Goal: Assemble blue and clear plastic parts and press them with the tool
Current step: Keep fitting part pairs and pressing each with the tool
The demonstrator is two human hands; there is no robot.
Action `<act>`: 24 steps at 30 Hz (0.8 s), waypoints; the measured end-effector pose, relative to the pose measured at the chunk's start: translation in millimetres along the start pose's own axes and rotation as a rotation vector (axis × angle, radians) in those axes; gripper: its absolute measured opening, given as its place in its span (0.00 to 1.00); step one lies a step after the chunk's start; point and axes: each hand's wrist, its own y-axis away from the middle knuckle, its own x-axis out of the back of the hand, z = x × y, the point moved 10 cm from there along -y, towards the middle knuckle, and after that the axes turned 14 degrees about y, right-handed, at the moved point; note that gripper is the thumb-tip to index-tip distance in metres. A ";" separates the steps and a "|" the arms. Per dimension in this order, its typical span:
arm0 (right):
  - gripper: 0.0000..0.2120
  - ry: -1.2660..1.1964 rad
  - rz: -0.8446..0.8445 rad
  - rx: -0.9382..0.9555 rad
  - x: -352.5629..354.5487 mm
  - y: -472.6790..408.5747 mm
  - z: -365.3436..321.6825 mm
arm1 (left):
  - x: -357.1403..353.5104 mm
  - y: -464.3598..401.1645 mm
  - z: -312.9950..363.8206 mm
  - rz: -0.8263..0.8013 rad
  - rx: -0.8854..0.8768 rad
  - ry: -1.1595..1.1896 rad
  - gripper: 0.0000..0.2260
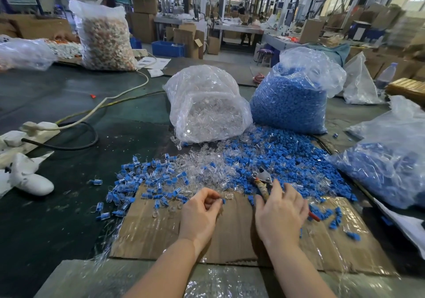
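- The heap of finished blue-and-clear plastic pieces lies at the far left of the taped brown cardboard sheet, well clear of both hands.
- The left hand has its fingers curled, pinching a small blue plastic part at the fingertips; wrist low, knuckles up.
- The small clear plastic cap lies on the cardboard just right of that pinch, almost touching, so the left hand is the nearer; its long axis cannot be made out.
- The metal pliers with wrapped handles point up-left toward the loose parts.
- The right hand lies over the handles, fingers curved round them, jaws apparently slightly apart.
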 end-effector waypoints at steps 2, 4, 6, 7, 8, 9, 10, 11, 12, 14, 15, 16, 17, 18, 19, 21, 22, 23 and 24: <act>0.33 0.096 -0.192 -0.075 -19.2 -6.8 16.8 | -0.3 0.3 -0.3 -0.004 0.009 0.002 0.10; 0.35 0.140 -0.284 -0.075 -29.9 -8.8 23.1 | -0.6 -0.3 -2.5 -0.007 0.032 0.019 0.09; 0.34 0.204 -0.278 -0.042 -28.1 -9.5 22.0 | 0.8 -1.3 -4.1 0.004 0.050 0.037 0.08; 0.33 0.238 -0.245 -0.023 -24.2 -9.7 19.8 | 1.8 -1.9 -4.6 0.012 0.059 0.048 0.07; 0.32 0.270 -0.206 -0.002 -19.7 -9.6 17.3 | 3.0 -2.6 -4.8 0.020 0.068 0.064 0.07; 0.30 0.291 -0.172 0.020 -15.1 -9.2 14.6 | 4.2 -3.2 -5.0 0.028 0.078 0.085 0.07; 0.29 0.302 -0.143 0.041 -10.2 -8.8 11.7 | 5.3 -3.9 -5.2 0.036 0.090 0.109 0.06; 0.28 0.309 -0.117 0.063 -4.5 -8.6 8.6 | 6.2 -4.6 -5.7 0.044 0.107 0.141 0.06; 0.27 0.312 -0.094 0.085 1.7 -8.0 5.1 | 6.7 -5.3 -6.8 0.051 0.129 0.181 0.05; 0.26 0.289 -0.066 0.141 13.6 -5.8 -4.4 | 7.8 -6.7 -9.9 0.071 0.176 0.264 0.04; 0.26 0.253 -0.076 0.182 17.3 -4.1 -11.5 | 8.6 -7.5 -11.5 0.083 0.197 0.296 0.04; 0.24 0.185 -0.103 0.232 18.8 -1.9 -19.7 | 9.3 -8.5 -13.2 0.096 0.219 0.325 0.03; 0.21 0.081 -0.154 0.286 18.3 0.8 -28.6 | 10.0 -9.4 -15.3 0.109 0.242 0.358 0.02; 0.18 -0.047 -0.239 0.336 15.6 5.0 -37.2 | 10.2 -10.3 -17.6 0.121 0.268 0.393 0.03; 0.15 -0.181 -0.350 0.367 11.3 10.3 -45.5 | 10.3 -10.8 -19.8 0.129 0.294 0.429 0.03; 0.15 -0.389 -0.530 0.377 6.2 20.8 -57.2 | 10.6 -11.8 -22.8 0.145 0.326 0.488 0.03; 0.15 -0.454 -0.591 0.371 4.6 25.3 -60.3 | 11.0 -12.2 -23.7 0.154 0.332 0.505 0.02; 0.15 -0.501 -0.636 0.360 4.0 28.9 -61.6 | 11.8 -12.4 -24.0 0.162 0.334 0.514 0.02; 0.15 -0.531 -0.667 0.350 3.6 31.3 -61.8 | 12.3 -12.6 -24.3 0.169 0.333 0.518 0.02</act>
